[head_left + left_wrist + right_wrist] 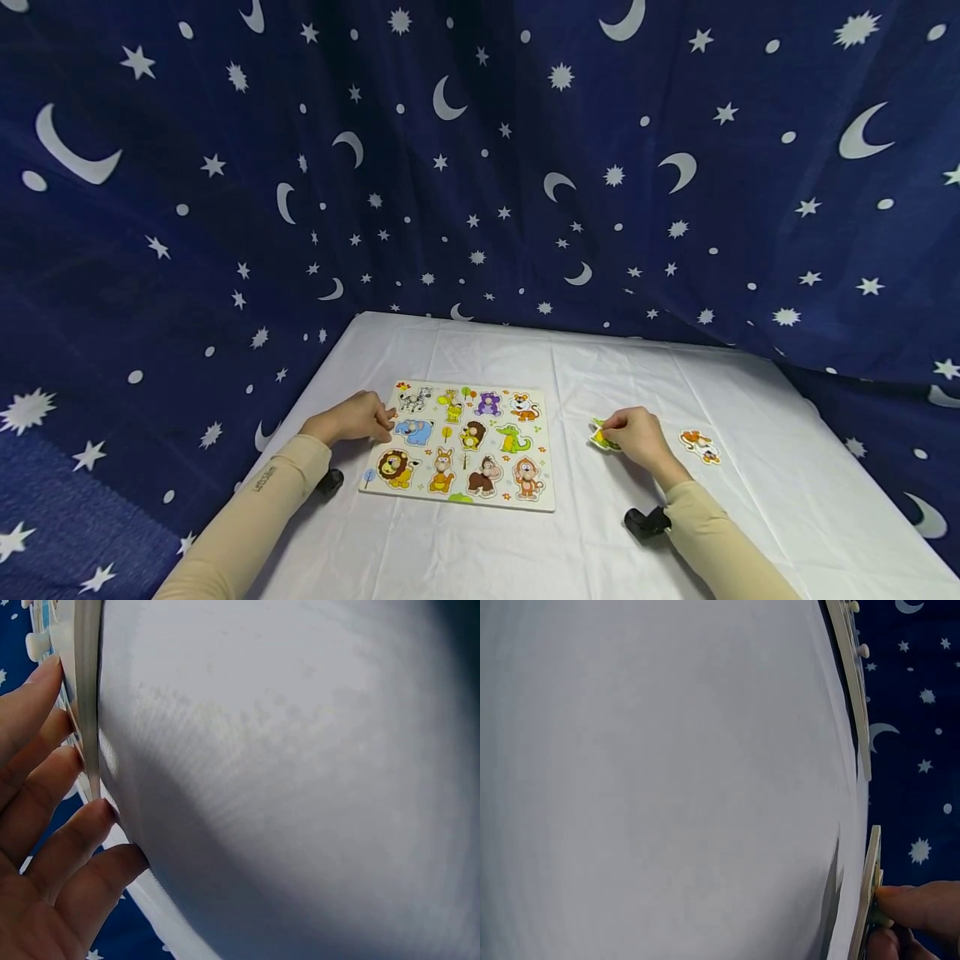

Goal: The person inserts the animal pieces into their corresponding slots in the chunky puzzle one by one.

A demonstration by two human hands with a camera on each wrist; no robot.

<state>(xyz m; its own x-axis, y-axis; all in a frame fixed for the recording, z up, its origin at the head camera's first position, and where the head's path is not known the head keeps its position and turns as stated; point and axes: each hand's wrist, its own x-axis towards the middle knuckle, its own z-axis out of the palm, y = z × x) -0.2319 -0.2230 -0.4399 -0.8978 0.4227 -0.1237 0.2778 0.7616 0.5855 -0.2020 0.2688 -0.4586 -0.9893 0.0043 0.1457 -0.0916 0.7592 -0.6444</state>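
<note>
Two hands are at work on the white-covered counter (465, 550). The left hand (352, 419) rests at the left edge of the animal puzzle board (542, 492), its fingers (45, 750) laid fairly straight against the board's rim, steadying it rather than gripping. That board lies toward the counter's left half, nearly every slot filled.

The right hand (636, 435) sits out on the right half, fingers curled down and pinching a yellow-green animal piece (600, 437) that lies flat on the cloth; the right wrist view shows the fingertips (915, 904) closed on its upper edge. Another loose piece, an orange one (700, 446), lies just beyond that hand, nearer the right edge and untouched.

To my eye, the pickup would go best with the pinch kept on the peg or the thin edge, lifting straight up so the cloth doesn't drag along. Holding the board firm with the left hand looks sensible, since it could slide on that cloth.
</note>
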